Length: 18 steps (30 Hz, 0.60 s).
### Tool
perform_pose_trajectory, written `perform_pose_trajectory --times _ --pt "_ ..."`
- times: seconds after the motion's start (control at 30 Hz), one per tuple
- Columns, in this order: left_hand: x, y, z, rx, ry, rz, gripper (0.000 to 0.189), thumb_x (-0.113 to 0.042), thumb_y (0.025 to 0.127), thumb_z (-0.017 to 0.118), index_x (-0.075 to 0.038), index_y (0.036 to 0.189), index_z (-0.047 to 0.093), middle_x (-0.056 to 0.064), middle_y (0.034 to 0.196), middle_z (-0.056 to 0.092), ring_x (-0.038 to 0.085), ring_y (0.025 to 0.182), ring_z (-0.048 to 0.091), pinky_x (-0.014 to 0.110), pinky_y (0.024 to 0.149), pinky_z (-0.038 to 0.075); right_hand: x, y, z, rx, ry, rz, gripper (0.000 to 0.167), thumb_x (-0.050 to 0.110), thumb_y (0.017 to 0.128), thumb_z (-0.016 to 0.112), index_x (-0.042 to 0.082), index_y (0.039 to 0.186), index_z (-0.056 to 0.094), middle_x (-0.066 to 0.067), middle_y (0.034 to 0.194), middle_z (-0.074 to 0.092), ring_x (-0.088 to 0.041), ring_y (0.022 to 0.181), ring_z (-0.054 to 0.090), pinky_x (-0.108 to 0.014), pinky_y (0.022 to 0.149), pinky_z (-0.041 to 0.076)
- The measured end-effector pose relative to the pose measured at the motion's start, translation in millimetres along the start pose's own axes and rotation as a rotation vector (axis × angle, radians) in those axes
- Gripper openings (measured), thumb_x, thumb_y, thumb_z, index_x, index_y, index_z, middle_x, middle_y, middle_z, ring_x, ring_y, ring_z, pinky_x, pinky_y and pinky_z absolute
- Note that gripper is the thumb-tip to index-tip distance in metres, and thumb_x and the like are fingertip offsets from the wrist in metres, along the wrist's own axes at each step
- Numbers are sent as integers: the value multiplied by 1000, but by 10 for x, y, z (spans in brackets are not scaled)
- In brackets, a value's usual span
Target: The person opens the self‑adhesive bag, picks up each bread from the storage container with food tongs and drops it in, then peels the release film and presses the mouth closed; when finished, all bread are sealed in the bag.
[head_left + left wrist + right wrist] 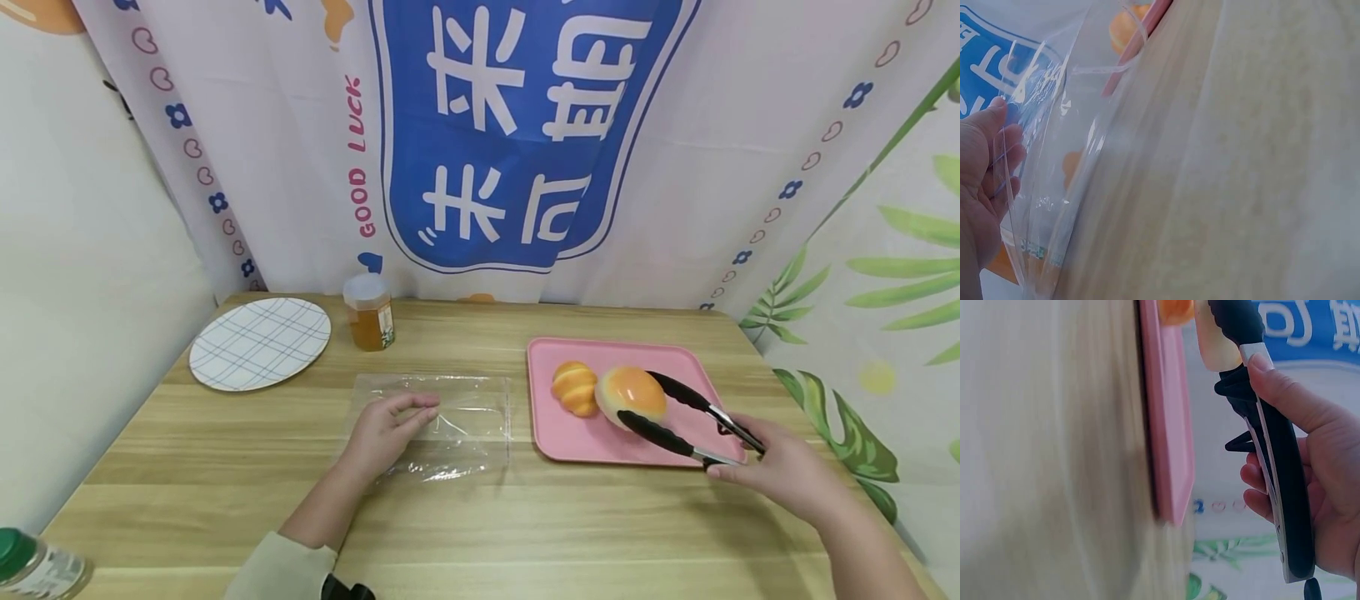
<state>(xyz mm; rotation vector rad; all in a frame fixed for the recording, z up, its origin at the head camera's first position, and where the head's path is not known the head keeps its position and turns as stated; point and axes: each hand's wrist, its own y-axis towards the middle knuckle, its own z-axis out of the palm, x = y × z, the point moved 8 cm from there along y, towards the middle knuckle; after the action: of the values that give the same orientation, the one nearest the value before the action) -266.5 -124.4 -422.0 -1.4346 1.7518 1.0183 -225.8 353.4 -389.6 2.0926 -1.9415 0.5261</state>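
Note:
My left hand (386, 433) grips the near layer of a clear plastic bag (468, 425), thumb and fingers at its edge. In the left wrist view the bag's film (1054, 156) stands raised beside the fingers. My right hand (783, 467) holds black-and-silver tongs (1282, 469), thumb along one arm. The tongs' black tips lie on either side of a round, glossy bun (633, 392), golden on top and pale below. The bun is over the pink tray (555, 442), right beside a small ridged croissant (575, 388).
A white plate with blue lines (260, 344) lies at the back left. Beside it stands a jar of amber contents with a pale lid (369, 312). A green-capped shaker bottle (41, 567) is at the near left corner. A printed curtain (300, 167) hangs behind the table.

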Motion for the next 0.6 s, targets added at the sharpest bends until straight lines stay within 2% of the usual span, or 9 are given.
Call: perform_pose_trajectory --times 0.17,0.37,0.6 --pt "-27 -8 13 6 -5 12 18 -16 89 71 -8 104 73 6 114 73 28 116 65 48 106 48 322 22 6 -16 -5 -72 96 52 71 83 -6 139 47 -34 129 55 -50 115 55 -62 87 50" --pt "-57 -25 24 3 13 37 18 -16 89 71 -8 105 73 6 114 73 28 116 65 48 106 47 736 71 88 -28 31 -191 89 49 70 85 1 137 51 -23 127 61 -42 112 60 -59 88 52" --pt "-56 -43 43 13 16 31 19 -17 89 71 -8 105 73 7 116 73 29 116 65 49 106 47 1020 155 274 1 13 -252 86 46 66 87 5 135 56 -12 124 65 -32 110 63 -53 91 53"
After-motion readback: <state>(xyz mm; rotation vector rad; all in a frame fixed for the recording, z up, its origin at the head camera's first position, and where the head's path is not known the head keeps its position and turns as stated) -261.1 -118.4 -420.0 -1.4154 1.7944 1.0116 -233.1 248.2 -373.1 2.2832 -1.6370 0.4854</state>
